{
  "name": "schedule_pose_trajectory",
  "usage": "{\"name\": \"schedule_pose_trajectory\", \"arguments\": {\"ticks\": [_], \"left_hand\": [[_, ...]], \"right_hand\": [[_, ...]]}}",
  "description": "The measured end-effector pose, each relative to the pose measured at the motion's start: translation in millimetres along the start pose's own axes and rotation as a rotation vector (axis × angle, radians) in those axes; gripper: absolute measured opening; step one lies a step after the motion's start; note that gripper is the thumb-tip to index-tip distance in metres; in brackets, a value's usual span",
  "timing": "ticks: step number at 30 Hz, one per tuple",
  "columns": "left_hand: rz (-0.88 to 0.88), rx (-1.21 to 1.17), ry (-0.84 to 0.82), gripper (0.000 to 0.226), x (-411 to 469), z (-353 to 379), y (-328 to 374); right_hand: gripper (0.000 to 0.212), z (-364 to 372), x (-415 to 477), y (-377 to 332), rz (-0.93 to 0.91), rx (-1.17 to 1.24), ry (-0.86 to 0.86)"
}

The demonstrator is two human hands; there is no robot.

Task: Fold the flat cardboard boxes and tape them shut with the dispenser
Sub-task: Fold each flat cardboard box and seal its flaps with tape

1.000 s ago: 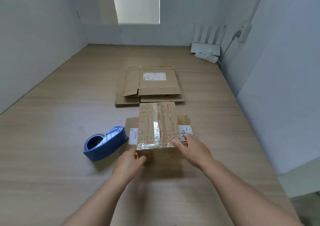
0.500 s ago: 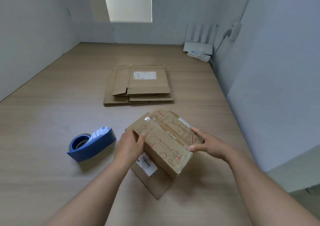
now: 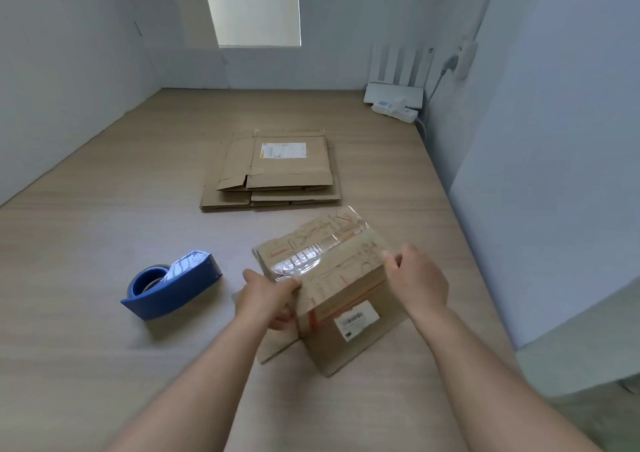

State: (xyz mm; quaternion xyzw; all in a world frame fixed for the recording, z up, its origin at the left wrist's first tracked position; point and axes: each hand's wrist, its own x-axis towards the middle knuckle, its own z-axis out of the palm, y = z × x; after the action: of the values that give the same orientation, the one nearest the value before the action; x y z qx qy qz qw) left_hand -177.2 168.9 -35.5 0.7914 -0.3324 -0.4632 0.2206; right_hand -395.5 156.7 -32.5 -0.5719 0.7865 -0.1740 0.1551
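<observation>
Gripping the cardboard box from both sides, head view: the left hand has its fingers curled round the near-left corner, thumb pressed on top. The right hand clamps the right top edge, fingers wrapped over the far side and mostly hidden. The box sits tipped on the wood-grain surface, between the hands, with a loose flap poking out underneath. A glossy, crinkled clear tape strip runs along the top seam, from the left hand away toward the far right. The blue plastic tape dispenser lies left of the box, apart from it and nearer the left hand. That hand looks best placed to fetch it. A stack of flat cardboard boxes waits beyond.
</observation>
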Motion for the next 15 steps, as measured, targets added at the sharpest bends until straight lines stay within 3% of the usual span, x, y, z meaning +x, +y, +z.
{"name": "schedule_pose_trajectory", "arguments": {"ticks": [2, 3, 5, 6, 10, 15], "left_hand": [[-0.026, -0.09, -0.072, 0.081, -3.8, 11.7, -6.4], [0.003, -0.048, -0.062, 0.102, -1.9, 15.6, -10.3], [0.13, 0.19, 0.041, 0.135, 2.6, 12.9, -12.6], [0.199, 0.283, 0.086, 0.137, 5.9, 8.3, -12.3], [0.364, 0.483, 0.019, 0.113, 14.1, -9.7, -12.0], [0.369, 0.361, -0.061, 0.087, 10.3, -18.1, -25.3]], "right_hand": [[0.04, 10.3, -8.8, -1.7, -0.01, -0.071, -0.144], [0.044, 16.4, -11.9, -2.9, -0.009, -0.074, -0.192], [0.049, 26.1, -16.8, -8.0, 0.009, -0.018, -0.232], [0.05, 31.4, -18.6, -11.4, 0.021, 0.033, -0.256], [0.039, 48.4, -17.3, -26.2, 0.069, 0.215, -0.336], [0.02, 44.6, -6.7, -40.3, 0.017, 0.506, -0.25]]}}
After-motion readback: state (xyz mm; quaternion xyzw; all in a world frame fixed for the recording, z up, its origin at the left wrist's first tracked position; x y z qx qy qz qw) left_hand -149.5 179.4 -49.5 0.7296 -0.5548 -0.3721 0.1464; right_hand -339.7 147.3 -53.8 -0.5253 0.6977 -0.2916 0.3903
